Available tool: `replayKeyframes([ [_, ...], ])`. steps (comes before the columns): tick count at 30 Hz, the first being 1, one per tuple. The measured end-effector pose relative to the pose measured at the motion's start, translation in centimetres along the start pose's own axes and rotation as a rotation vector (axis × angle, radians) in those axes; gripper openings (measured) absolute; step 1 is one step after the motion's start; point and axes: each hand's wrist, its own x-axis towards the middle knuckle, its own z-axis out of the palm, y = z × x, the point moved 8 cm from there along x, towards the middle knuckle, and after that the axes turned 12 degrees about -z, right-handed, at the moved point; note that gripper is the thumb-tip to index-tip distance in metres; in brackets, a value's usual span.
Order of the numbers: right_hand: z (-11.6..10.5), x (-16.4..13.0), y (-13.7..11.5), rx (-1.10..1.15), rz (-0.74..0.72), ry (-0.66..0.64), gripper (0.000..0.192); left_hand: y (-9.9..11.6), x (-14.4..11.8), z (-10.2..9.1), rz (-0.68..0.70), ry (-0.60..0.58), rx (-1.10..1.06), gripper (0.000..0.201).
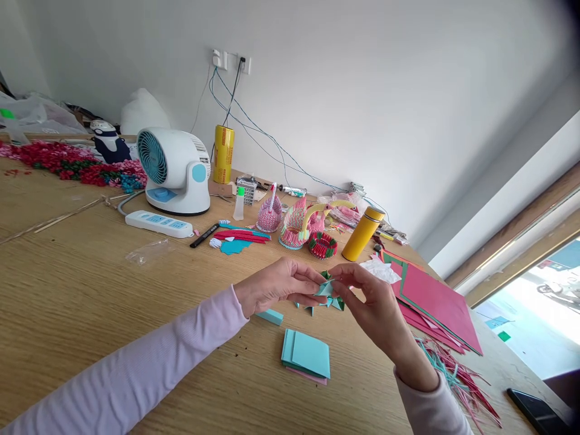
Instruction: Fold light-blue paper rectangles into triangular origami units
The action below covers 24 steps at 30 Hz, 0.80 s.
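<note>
Between both hands, above the wooden table, is a small folded piece of light-blue paper. My left hand pinches it from the left between thumb and fingers. Thumb and forefinger of my right hand close on its right side. Behind and just below the fingers lie several folded light-blue and green paper pieces, partly hidden by the hands. A stack of light-blue paper rectangles, with a pink sheet under it, rests nearer to me. A light-blue folded strip lies beneath my left wrist.
Behind the hands stand a yellow bottle, a red-and-green paper ring and paper swans. A white fan and power strip occupy the left. Red paper sheets, paper strips and a phone lie right.
</note>
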Motion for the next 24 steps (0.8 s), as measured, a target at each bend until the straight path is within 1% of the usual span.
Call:
replayKeyframes([
  [2, 0.2, -0.1, 0.4, 0.046, 0.014, 0.01, 0.013, 0.0, 0.2, 0.0, 0.042, 0.015, 0.029, 0.034],
  [6, 0.6, -0.2, 0.8, 0.093, 0.039, 0.067, 0.014, 0.1, 0.6, -0.4, 0.154, 0.139, 0.056, 0.038],
  [8, 0.9, -0.2, 0.6, 0.085, 0.044, 0.092, 0.013, 0.3, 0.7, -0.4, 0.212, 0.188, 0.106, 0.036],
  [10, 1.1, -0.2, 0.3, 0.05, 0.039, 0.116, 0.011, 0.7, 0.5, -0.3, 0.273, 0.238, 0.195, 0.032],
  [14, 1.1, -0.3, -0.3, -0.045, 0.045, 0.188, 0.006, 1.8, -0.6, -0.2, 0.402, 0.417, 0.406, 0.014],
  [17, 1.2, -0.4, -0.4, -0.046, 0.062, 0.204, 0.005, 2.6, -1.6, 0.2, 0.493, 0.528, 0.54, 0.006],
  [20, 1.6, -0.4, -0.5, -0.014, 0.089, 0.193, 0.004, 3.0, -2.0, 0.7, 0.522, 0.58, 0.618, 0.007],
  [24, 1.9, -0.4, -0.7, -0.009, 0.124, 0.173, 0.006, 3.0, -2.2, 1.1, 0.55, 0.582, 0.657, 0.007],
])
